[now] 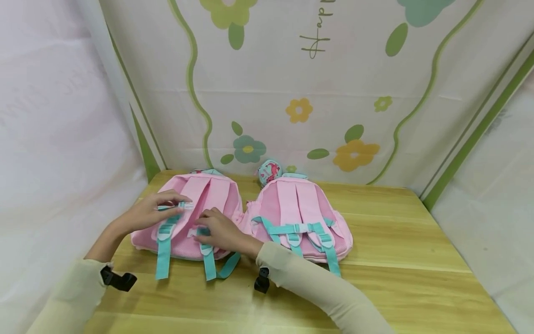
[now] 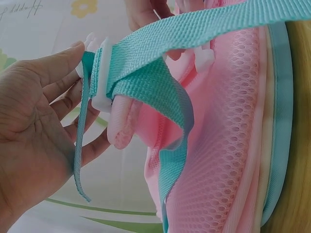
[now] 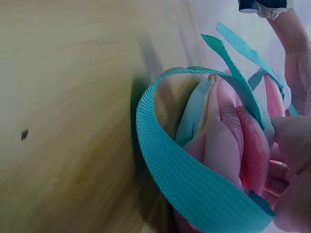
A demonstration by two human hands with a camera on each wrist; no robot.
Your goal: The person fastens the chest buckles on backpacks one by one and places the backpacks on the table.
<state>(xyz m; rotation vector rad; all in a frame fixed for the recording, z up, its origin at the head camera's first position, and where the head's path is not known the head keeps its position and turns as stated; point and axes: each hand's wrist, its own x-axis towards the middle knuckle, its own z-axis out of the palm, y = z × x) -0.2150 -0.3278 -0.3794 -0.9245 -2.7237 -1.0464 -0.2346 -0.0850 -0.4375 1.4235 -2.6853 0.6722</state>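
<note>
Two pink backpacks lie side by side, straps upward. On the left backpack (image 1: 193, 185), my left hand (image 1: 152, 211) pinches a white side-release buckle half (image 1: 186, 205) on a teal chest strap between thumb and fingers. In the left wrist view the prongs of that buckle half (image 2: 90, 41) stick up past the thumb tip. My right hand (image 1: 221, 232) is at the other shoulder strap, its curled fingers holding the matching buckle half (image 1: 192, 232) by its teal webbing. The two halves are apart. A loose teal strap end (image 3: 180, 170) loops out beneath the right hand.
The right backpack (image 1: 308, 199) has its chest buckle (image 1: 301, 228) joined across its straps. A small round patterned pouch (image 1: 269, 171) sits behind it. Both bags lie on a wooden table (image 1: 396, 260), with a flower-printed cloth (image 1: 267, 69) at the back.
</note>
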